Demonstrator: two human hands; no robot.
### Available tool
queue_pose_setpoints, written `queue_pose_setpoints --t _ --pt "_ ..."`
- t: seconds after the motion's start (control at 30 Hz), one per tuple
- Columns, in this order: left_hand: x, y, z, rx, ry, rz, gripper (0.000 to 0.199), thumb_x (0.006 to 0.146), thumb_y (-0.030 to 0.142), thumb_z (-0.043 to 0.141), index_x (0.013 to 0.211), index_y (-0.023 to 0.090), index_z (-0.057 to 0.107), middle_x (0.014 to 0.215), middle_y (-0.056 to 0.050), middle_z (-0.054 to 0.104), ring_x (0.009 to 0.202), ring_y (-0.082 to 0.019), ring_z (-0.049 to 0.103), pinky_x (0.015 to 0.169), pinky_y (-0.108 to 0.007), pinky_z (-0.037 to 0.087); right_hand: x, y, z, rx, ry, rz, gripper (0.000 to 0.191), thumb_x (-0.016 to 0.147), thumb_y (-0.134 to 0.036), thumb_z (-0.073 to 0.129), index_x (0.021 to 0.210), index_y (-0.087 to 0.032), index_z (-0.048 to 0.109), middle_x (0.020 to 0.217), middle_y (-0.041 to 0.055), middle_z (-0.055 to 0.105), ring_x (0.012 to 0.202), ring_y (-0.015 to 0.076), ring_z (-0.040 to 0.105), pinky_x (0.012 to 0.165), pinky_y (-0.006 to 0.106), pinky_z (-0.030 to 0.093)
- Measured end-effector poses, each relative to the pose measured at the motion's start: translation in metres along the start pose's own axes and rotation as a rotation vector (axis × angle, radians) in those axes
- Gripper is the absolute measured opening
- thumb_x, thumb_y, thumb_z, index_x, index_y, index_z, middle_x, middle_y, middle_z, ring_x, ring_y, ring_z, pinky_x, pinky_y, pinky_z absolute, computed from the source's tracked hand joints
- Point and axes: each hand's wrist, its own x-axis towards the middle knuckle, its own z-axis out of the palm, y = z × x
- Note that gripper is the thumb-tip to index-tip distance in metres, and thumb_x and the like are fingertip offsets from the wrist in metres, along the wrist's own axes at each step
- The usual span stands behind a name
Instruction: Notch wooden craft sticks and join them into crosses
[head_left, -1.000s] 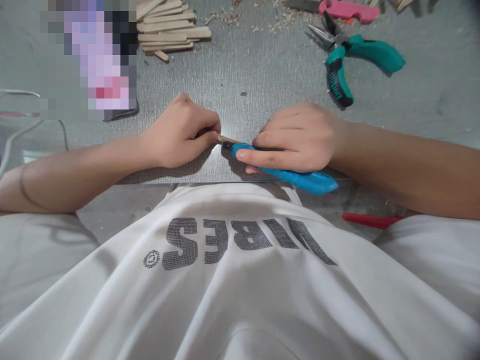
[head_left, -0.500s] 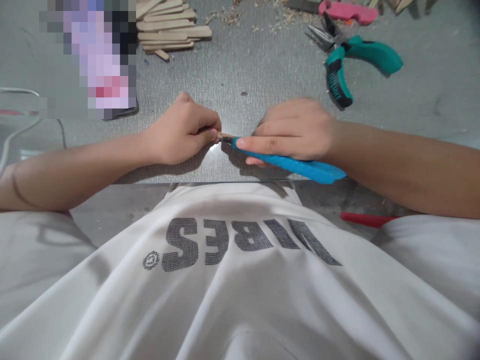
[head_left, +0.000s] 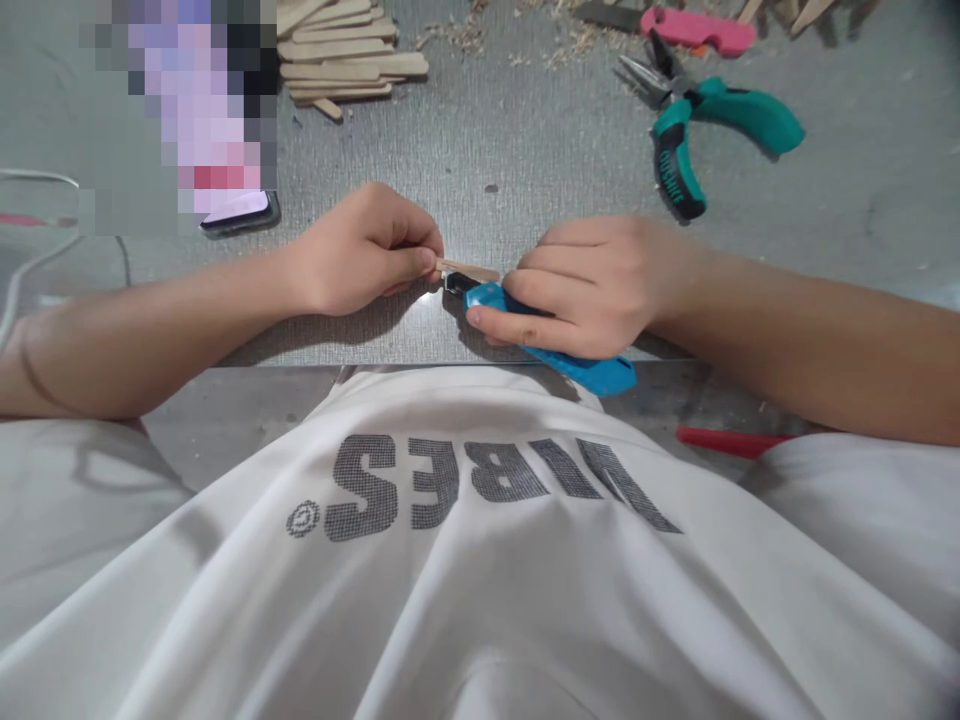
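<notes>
My left hand (head_left: 371,250) pinches one end of a wooden craft stick (head_left: 471,269) between thumb and fingers, just above the tabletop. The stick points right, toward my right hand (head_left: 589,285), which is wrapped round a blue utility knife (head_left: 600,372). Its black front end lies close against the near side of the stick, by my left fingertips. Too little of the blade shows to tell how deep it touches. The knife's rear end hangs out over the table's near edge.
Craft sticks (head_left: 341,70) lie piled at the back left beside a phone (head_left: 241,214). Teal-handled pliers (head_left: 682,100) rest at the back right, near a pink-handled tool (head_left: 697,30). Wood shavings (head_left: 555,45) are scattered at the back. A white cable (head_left: 30,260) runs along the left.
My right hand has turned and shifted slightly toward me, so the knife's rear end has swung left and nearer. More of the stick now shows. My left hand has barely moved.
</notes>
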Motion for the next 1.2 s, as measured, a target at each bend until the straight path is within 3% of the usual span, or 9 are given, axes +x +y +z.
queue_pose_setpoints --t 0.1,0.17,0.27,0.37,0.57,0.67,0.77,0.97,1.2 --pt "-0.001 -0.002 0.000 -0.121 0.010 0.003 0.017 0.106 0.027 0.075 0.089 0.026 0.079 0.058 0.003 0.058 0.063 -0.016 0.050 0.066 -0.041 0.038 0.001 -0.002 0.001 -0.026 -0.067 0.012 0.031 0.132 -0.030 0.065 0.157 -0.038 0.082 0.088 -0.0055 0.069 0.073 0.0171 0.058 0.067 0.037 0.050" --pt "-0.001 -0.004 0.001 -0.172 0.008 0.024 0.018 0.108 0.028 0.077 0.090 0.025 0.079 0.059 0.004 0.058 0.062 -0.014 0.049 0.064 -0.040 0.036 0.001 -0.002 0.003 -0.046 -0.037 0.055 0.033 0.131 -0.030 0.067 0.158 -0.039 0.082 0.086 -0.0063 0.070 0.072 0.0167 0.057 0.066 0.037 0.049" --pt "-0.002 -0.006 0.005 -0.195 0.038 0.039 0.021 0.108 0.030 0.079 0.088 0.025 0.079 0.058 0.003 0.057 0.062 -0.015 0.049 0.063 -0.040 0.035 -0.002 0.003 0.004 -0.103 0.136 0.075 0.030 0.128 -0.035 0.076 0.157 -0.039 0.084 0.084 -0.0075 0.071 0.070 0.0162 0.057 0.064 0.035 0.046" --pt "-0.002 -0.007 0.007 -0.189 0.076 0.015 0.019 0.106 0.029 0.079 0.088 0.025 0.081 0.060 0.003 0.060 0.061 -0.016 0.048 0.063 -0.039 0.034 -0.008 0.007 -0.004 -0.076 0.277 0.080 0.037 0.125 -0.045 0.086 0.160 -0.031 0.083 0.094 -0.0042 0.081 0.077 0.0163 0.065 0.067 0.034 0.050" --pt "-0.002 0.000 0.000 0.075 0.013 0.004 0.019 0.106 0.025 0.072 0.091 0.023 0.085 0.070 0.001 0.068 0.075 -0.020 0.060 0.080 -0.040 0.044 -0.010 -0.010 -0.016 0.302 0.185 0.326 0.035 0.132 -0.045 0.072 0.164 -0.032 0.080 0.104 -0.0002 0.089 0.086 0.0185 0.080 0.081 0.036 0.062" --pt "-0.004 0.005 0.000 0.235 -0.028 0.026 0.023 0.111 0.029 0.067 0.097 0.023 0.084 0.085 -0.002 0.081 0.083 -0.020 0.066 0.111 -0.046 0.051 -0.002 -0.014 -0.007 0.261 0.222 0.211 0.029 0.133 -0.042 0.069 0.156 -0.029 0.083 0.096 -0.0021 0.082 0.080 0.0177 0.075 0.074 0.035 0.056" --pt "-0.006 0.006 0.004 0.336 -0.037 0.010 0.025 0.114 0.032 0.062 0.101 0.024 0.082 0.094 -0.003 0.085 0.087 -0.022 0.069 0.134 -0.060 0.043 0.003 -0.012 0.002 0.104 0.205 0.031 0.025 0.133 -0.037 0.067 0.145 -0.025 0.085 0.085 -0.0041 0.069 0.074 0.0173 0.065 0.067 0.034 0.050" --pt "-0.006 0.000 0.009 0.384 0.002 0.014 0.024 0.114 0.036 0.063 0.104 0.028 0.083 0.087 0.001 0.078 0.094 -0.027 0.078 0.133 -0.058 0.046 0.003 -0.012 0.002 0.157 0.037 0.061 0.024 0.132 -0.036 0.070 0.152 -0.031 0.082 0.087 -0.0046 0.069 0.073 0.0175 0.061 0.067 0.035 0.048" --pt "-0.010 0.008 0.006 0.400 -0.024 0.049 0.028 0.118 0.035 0.057 0.109 0.026 0.082 0.089 -0.001 0.082 0.092 -0.024 0.068 0.126 -0.052 0.044 0.006 -0.010 0.001 0.242 0.067 0.110 0.027 0.129 -0.030 0.073 0.154 -0.035 0.081 0.089 -0.0053 0.071 0.074 0.0179 0.060 0.069 0.036 0.049"
